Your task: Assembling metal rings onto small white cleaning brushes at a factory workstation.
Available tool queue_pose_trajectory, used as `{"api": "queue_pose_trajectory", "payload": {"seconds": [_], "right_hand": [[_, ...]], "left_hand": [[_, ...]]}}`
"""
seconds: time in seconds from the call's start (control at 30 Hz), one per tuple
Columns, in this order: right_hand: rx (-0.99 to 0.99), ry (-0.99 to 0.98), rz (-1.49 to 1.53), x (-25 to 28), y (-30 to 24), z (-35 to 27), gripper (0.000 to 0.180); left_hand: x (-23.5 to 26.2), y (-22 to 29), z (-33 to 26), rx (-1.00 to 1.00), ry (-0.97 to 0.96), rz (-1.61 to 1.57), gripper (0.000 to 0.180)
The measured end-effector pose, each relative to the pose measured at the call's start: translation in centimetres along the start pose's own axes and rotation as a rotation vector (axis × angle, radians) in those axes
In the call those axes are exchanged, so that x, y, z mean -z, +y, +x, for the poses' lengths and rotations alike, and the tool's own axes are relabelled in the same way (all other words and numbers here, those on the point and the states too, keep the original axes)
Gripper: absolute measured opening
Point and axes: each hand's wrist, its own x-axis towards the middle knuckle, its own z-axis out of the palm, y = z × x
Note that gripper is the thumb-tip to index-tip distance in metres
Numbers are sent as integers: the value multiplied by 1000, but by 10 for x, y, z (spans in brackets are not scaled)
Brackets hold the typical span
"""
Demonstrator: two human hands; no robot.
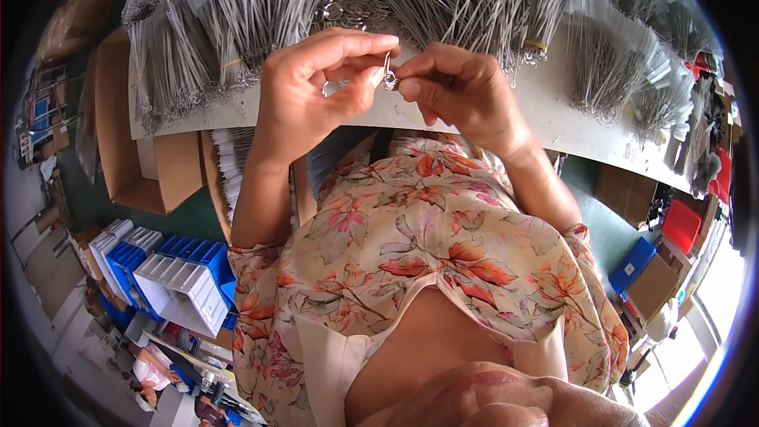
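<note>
Both hands, left hand (312, 87), right hand (458, 91), pinching small metal ring (389, 77), perhaps wire

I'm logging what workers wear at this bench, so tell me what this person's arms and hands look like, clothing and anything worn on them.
Both forearms are bare. The left hand and right hand wear no gloves, and no rings, watch or bracelet show. Short loose sleeves end around the elbow, part of a cream top printed with orange, pink and grey-green leaves.
</note>
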Motion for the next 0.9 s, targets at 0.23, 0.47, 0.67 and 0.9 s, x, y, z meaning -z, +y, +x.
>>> {"api": "queue_pose_trajectory", "payload": {"seconds": [0.23,0.47,0.67,0.9], "right_hand": [[664,28,-1013,-19,97,3,23],[794,205,-987,6,69,11,10],[392,747,-1032,88,13,27,19],[101,663,-877,111,15,38,22]], "left_hand": [[217,-56,-7,329,730,1125,27],[264,-110,-29,602,452,1311,30],[264,-94,-33,620,489,1238,27],[249,-61,-23,763,505,1354,21]]}}
